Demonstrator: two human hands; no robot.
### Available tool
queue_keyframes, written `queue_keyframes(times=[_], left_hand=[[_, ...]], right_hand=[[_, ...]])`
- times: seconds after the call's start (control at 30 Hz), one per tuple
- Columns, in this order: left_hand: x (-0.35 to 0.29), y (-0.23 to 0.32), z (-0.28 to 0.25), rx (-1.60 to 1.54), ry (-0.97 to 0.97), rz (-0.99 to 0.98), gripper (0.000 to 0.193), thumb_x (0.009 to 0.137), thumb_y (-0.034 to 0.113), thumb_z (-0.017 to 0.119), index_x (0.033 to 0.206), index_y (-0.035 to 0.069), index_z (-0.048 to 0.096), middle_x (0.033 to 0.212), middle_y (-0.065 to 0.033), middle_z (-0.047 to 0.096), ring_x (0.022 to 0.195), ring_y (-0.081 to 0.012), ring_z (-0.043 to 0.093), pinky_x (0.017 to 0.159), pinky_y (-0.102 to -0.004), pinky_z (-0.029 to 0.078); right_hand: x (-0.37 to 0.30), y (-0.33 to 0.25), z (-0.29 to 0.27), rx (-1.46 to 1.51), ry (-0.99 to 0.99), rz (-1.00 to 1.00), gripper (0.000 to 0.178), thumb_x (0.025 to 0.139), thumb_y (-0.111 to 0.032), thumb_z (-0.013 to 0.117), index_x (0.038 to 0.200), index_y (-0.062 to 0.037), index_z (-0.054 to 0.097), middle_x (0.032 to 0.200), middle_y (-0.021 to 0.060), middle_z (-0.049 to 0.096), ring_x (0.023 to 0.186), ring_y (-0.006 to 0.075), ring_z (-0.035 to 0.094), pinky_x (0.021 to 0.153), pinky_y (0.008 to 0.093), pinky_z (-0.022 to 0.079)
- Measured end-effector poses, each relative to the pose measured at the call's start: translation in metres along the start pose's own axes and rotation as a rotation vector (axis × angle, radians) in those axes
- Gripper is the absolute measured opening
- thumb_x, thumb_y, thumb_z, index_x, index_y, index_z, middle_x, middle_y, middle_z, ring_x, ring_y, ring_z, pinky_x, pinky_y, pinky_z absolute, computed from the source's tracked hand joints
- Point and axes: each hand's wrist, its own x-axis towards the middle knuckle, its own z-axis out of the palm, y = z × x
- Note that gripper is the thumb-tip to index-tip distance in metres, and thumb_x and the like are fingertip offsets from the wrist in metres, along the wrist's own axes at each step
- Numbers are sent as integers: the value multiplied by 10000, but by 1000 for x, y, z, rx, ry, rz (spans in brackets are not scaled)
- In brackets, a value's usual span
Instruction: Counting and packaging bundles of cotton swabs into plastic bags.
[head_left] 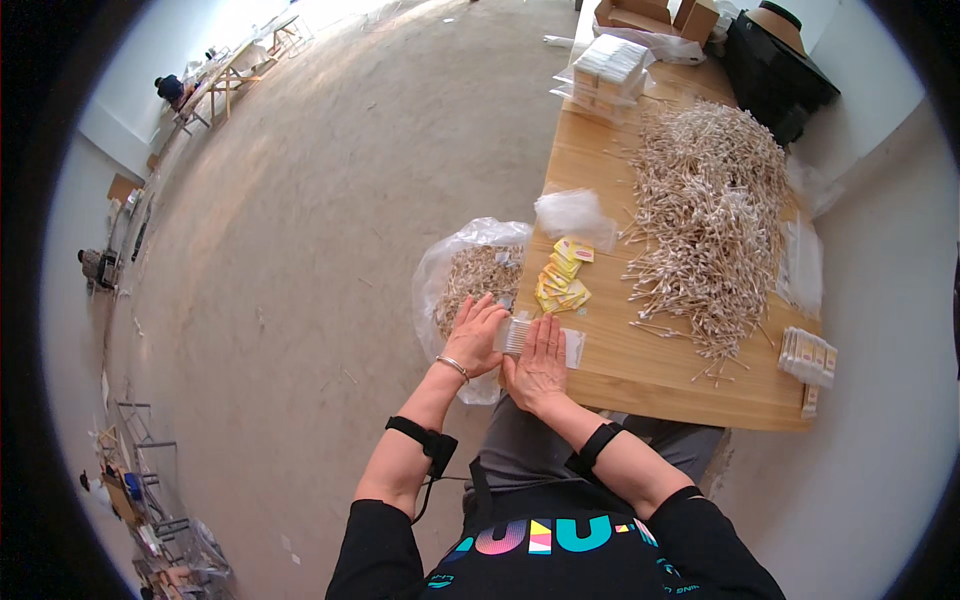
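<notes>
My left hand (472,336) and my right hand (540,362) both press flat on a small clear packet of cotton swabs (518,334) at the near left corner of the wooden table (660,375). The left hand covers the packet's left end, the right hand lies over its right part, and a clear flap sticks out past the right hand. Just beyond the hands lies a fan of small yellow cards (562,278). A big heap of loose wooden cotton swabs (712,210) fills the middle of the table.
A clear plastic bag of swabs (470,275) hangs off the table's left edge. A crumpled clear bag (574,214) lies on the table, white packet stacks (610,68) at the far end, filled packets (808,356) at the near right. Another person (172,90) sits far off.
</notes>
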Motion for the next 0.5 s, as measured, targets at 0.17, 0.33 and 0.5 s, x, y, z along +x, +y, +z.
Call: queue_keyframes(times=[0.17,0.33,0.5], left_hand=[[0,-5,2,2,-16,-4,627,603,184,711,1179,82,488,1280,-86,470,1303,-259,310,1120,-423,134],[-3,-9,1,-55,-33,4,651,600,169,707,1205,96,476,1312,-90,437,1309,-267,294,1117,-426,141],[-10,-22,-3,-97,18,-102,769,602,164,707,1297,79,390,1381,-147,324,1323,-313,240,1109,-419,153]], right_hand=[[0,-3,3,1,-31,-14,841,817,-379,518,1361,109,102,1443,280,72,1361,403,24,1107,463,27],[6,-9,10,-14,-46,-50,835,823,-372,499,1365,109,84,1448,280,43,1364,400,-4,1107,463,12],[13,-20,10,96,-138,1,849,826,-365,476,1374,102,26,1454,278,-4,1366,390,-58,1106,455,-20]])
